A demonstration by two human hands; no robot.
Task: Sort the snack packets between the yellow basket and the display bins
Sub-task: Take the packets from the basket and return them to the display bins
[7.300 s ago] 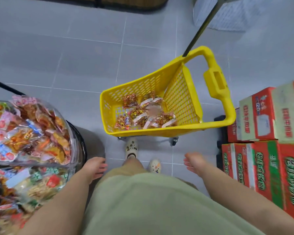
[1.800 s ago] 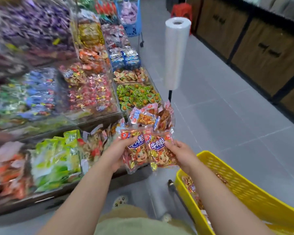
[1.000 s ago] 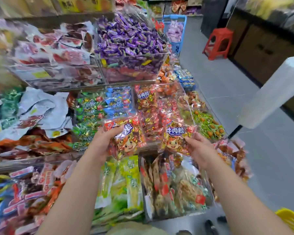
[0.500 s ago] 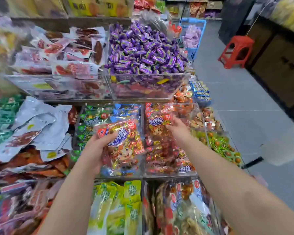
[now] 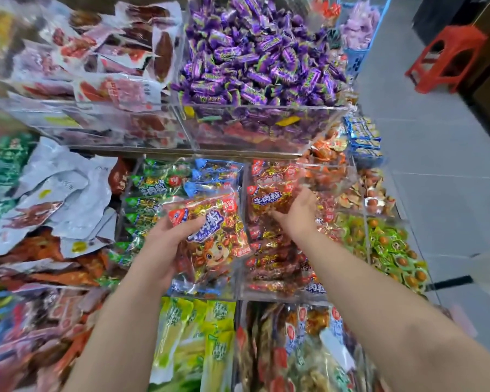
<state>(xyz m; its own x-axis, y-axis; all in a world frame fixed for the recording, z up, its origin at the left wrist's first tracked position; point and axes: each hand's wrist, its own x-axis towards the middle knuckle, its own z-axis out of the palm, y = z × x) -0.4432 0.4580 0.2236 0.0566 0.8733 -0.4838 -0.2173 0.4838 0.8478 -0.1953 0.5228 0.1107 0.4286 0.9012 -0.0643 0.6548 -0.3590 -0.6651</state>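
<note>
Right hand (image 5: 299,213) has reached the bin (image 5: 277,292); left hand (image 5: 164,250) holds packet (image 5: 212,239) pointing up-left.

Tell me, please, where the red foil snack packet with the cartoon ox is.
In the head view, the red foil snack packet is gripped by the left hand, left of centre, before the clear bin of green and blue packets.

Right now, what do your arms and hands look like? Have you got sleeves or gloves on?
No sleeves show: the left arm and the right arm are bare all the way to the picture's edge. The left hand and the right hand wear no gloves. I can see no watch, bracelet or ring on either one.
</note>
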